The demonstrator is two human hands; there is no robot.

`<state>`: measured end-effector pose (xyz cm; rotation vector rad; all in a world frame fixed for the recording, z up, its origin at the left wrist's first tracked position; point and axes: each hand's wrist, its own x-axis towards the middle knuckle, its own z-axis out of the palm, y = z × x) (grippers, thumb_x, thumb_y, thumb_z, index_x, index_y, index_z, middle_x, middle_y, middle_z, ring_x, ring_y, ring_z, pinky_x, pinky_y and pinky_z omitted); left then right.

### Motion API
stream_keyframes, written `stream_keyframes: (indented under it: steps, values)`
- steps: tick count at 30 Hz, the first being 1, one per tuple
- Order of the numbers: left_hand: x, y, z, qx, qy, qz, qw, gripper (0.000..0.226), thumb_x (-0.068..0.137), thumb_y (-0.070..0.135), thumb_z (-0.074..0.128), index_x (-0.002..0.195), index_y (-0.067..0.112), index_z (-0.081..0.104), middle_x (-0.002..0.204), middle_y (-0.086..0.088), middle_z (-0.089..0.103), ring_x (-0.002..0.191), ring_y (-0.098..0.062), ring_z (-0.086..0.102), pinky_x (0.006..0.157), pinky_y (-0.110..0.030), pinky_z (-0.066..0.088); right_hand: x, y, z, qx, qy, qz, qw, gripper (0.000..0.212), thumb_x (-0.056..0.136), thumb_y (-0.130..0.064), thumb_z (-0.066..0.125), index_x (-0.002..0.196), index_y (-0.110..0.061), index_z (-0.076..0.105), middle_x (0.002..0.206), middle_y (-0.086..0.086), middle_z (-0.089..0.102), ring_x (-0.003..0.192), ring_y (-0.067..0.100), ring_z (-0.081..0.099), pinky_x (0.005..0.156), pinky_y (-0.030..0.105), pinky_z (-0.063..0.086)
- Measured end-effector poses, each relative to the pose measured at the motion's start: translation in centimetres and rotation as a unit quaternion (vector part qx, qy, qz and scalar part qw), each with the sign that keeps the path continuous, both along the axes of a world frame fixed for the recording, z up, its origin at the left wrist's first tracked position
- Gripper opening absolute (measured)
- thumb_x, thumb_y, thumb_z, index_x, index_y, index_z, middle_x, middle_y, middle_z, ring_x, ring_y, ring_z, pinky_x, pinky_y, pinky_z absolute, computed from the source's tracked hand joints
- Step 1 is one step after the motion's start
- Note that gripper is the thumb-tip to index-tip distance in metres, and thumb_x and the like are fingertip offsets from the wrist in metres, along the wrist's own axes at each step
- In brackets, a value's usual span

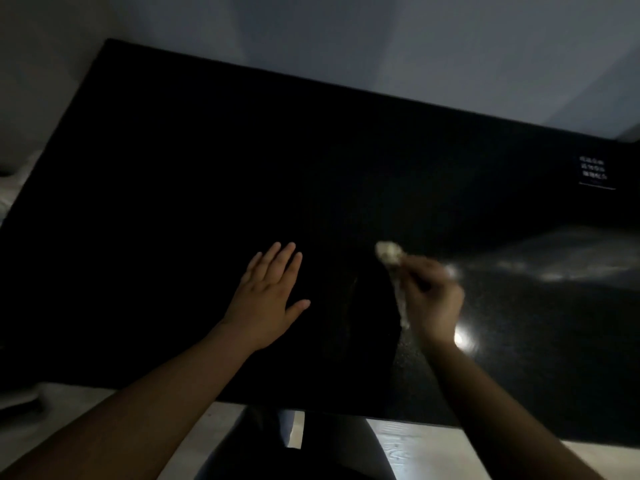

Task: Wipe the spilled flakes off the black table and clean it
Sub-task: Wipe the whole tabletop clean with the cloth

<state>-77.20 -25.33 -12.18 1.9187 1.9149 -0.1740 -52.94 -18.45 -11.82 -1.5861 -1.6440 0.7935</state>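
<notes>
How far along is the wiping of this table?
Done: the left part of the black table shows no flakes, though the frame is dim. In hand: the right hand, blurred, grips a crumpled pale cloth; the left hand lies flat on the top. Left: fine pale specks beside the right forearm.

Glossy black table (207, 168), a pale crumpled wipe (389, 252) on its right-centre surface.
</notes>
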Motion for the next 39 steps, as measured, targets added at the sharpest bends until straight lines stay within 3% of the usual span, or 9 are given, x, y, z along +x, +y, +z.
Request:
stream_keyframes:
  steps: [6,11,16,21,26,32,35,38,39]
  values:
    - [0.2,0.1,0.0,-0.005,0.013,-0.002,1.0,0.077,0.096,0.057,0.027,0.151,0.017,-0.011,0.158,-0.002,-0.021,0.143,-0.018,-0.023,0.119,-0.042,-0.004,-1.2,2.0,-2.1,-0.048,-0.056,-0.037,0.997,0.02,0.086,-0.009,0.07,0.105,-0.014,0.075,0.109,-0.005,0.067,0.106,0.013,0.061,0.099,0.028,0.047]
    - [0.2,0.0,0.0,-0.002,0.021,-0.009,1.0,0.077,0.096,0.058,0.025,0.152,0.017,-0.009,0.158,-0.002,-0.019,0.144,-0.019,-0.022,0.119,-0.042,-0.003,-1.4,-6.7,-2.2,-0.062,-0.089,0.075,0.991,0.023,0.083,-0.008,0.074,0.102,-0.022,0.077,0.105,-0.012,0.064,0.102,0.007,0.058,0.093,0.004,0.037]
    - [0.4,0.1,-0.1,-0.006,0.029,-0.007,1.0,0.076,0.096,0.058,0.025,0.152,0.017,-0.009,0.159,-0.002,-0.019,0.144,-0.019,-0.022,0.119,-0.042,-0.004,0.3,-9.1,-1.0,-0.098,-0.045,0.101,0.989,0.024,0.081,-0.007,0.077,0.097,-0.025,0.078,0.1,-0.015,0.069,0.098,0.009,0.066,0.087,0.032,0.055]
    - [0.5,0.1,-0.2,-0.003,0.046,-0.012,0.999,0.077,0.097,0.058,0.024,0.151,0.017,-0.011,0.158,-0.004,-0.022,0.144,-0.021,-0.022,0.119,-0.043,-0.003,1.0,-2.4,-1.1,-0.056,-0.028,-0.05,0.997,0.02,0.086,-0.008,0.071,0.101,-0.02,0.074,0.101,-0.002,0.069,0.099,0.018,0.066,0.083,0.004,0.043]
    - [0.6,0.1,-0.3,-0.008,0.042,-0.008,0.999,0.077,0.097,0.057,0.026,0.151,0.018,-0.011,0.158,-0.002,-0.021,0.144,-0.019,-0.022,0.119,-0.042,-0.004,0.2,-5.6,-2.6,-0.07,-0.088,-0.002,0.994,0.021,0.089,-0.012,0.069,0.109,-0.018,0.074,0.112,-0.003,0.061,0.105,0.009,0.055,0.086,-0.005,0.031]
    - [1.6,-2.8,-0.2,0.052,0.011,0.033,0.998,0.07,0.098,0.051,0.031,0.153,0.017,0.005,0.16,0.001,-0.007,0.146,-0.015,-0.011,0.119,-0.037,-0.006,1.3,-12.9,-2.0,-0.042,-0.07,0.144,0.986,0.024,0.082,-0.005,0.074,0.1,-0.02,0.076,0.104,-0.011,0.064,0.098,0.006,0.061,0.087,0.009,0.044]
    - [3.0,-6.9,-0.4,0.068,0.002,0.067,0.995,0.068,0.097,0.05,0.032,0.152,0.015,0.011,0.161,-0.001,-0.001,0.147,-0.015,-0.008,0.12,-0.037,-0.004,2.2,-10.0,-0.2,-0.06,0.033,0.059,0.996,0.028,0.081,0.0,0.073,0.093,-0.025,0.074,0.101,-0.006,0.068,0.092,0.008,0.065,0.081,0.013,0.05]
    - [4.1,-9.7,-0.7,0.088,-0.002,0.09,0.992,0.073,0.093,0.057,0.021,0.15,0.012,0.022,0.16,-0.005,0.01,0.147,-0.018,-0.001,0.12,-0.037,-0.001,3.3,-4.2,0.6,-0.059,0.001,0.054,0.997,0.019,0.088,-0.022,0.07,0.106,-0.025,0.072,0.11,-0.011,0.064,0.108,0.01,0.059,0.096,0.039,0.052]
    - [4.4,-10.3,-0.8,0.095,-0.006,0.097,0.991,0.076,0.089,0.058,0.016,0.149,0.011,0.025,0.159,-0.006,0.014,0.147,-0.019,0.003,0.119,-0.037,0.001,3.5,-2.8,0.8,-0.071,-0.041,0.076,0.994,0.031,0.089,-0.034,0.068,0.118,-0.023,0.068,0.124,-0.006,0.059,0.12,0.013,0.052,0.103,0.043,0.047]
